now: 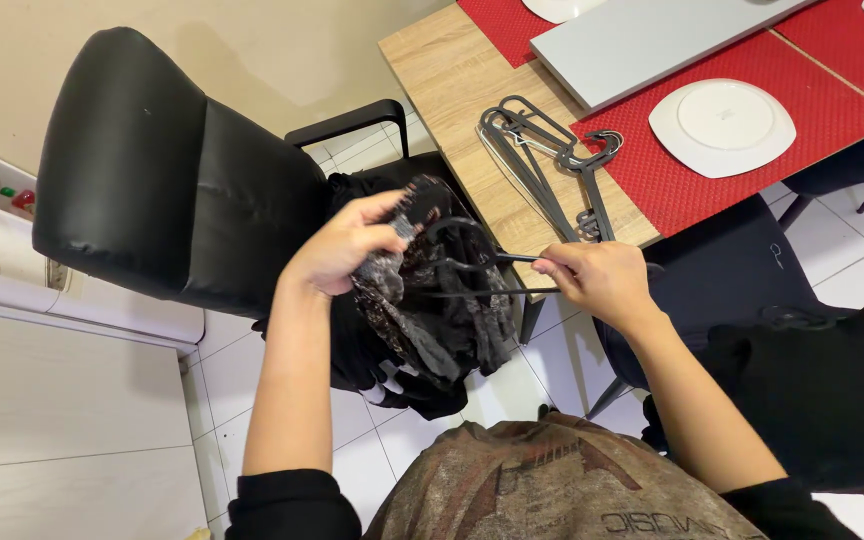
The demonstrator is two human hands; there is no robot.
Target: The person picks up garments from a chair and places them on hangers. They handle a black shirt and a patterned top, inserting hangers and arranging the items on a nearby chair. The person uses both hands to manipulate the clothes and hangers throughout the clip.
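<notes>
My left hand [344,245] clamped on dark lacy garment [432,300]; right hand [597,278] pinching black hanger [472,262] inside it. Grey hangers [542,165] piled at counter [442,70] near edge.

Past the hands, a wooden table [442,70] holds red mats [752,150], white plates [722,127], a grey board [642,40] and grey hangers [542,160].

Both bare forearms reached forward, the left hand [344,246] curled shut in a grip, the right hand [600,280] pinching closed near it.
</notes>
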